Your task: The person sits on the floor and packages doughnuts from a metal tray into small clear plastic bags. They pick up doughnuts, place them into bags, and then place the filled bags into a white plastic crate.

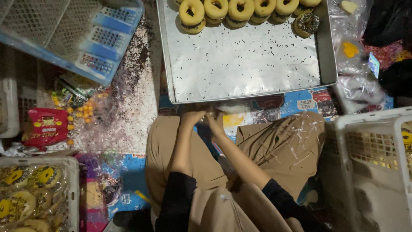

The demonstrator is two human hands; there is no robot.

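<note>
Silver metal tray (240, 73), large, shallow and rimmed, lies on the floor before a seated person in tan trousers; dark sprinkles are scattered over its bare middle. Item: one row of ring doughnuts (240, 9) with yellow glaze along the far edge, plus one dark-sprinkled doughnut (307, 23) at the far right corner. Item: left hand (192, 117) and right hand (215, 122), held close together just beyond the tray's near rim, fingers curled around something small and pale, seemingly a clear wrapper; what exactly they grip cannot be told, as the fingers hide it. Handling note, as a judgement: the doughnuts look soft and light, the glaze likely to smear, so best lifted by the plain sides or from below; thin film would be slippery and crinkly, best pinched at an edge. Item: white plastic basket (71, 172), near left, holding bagged yellow doughnuts. Item: white lattice crate (365, 124), near right. Item: blue and white crate (107, 38), far left. Item: red snack packet (46, 126) and loose clear wrappers (116, 116) beside it.
</note>
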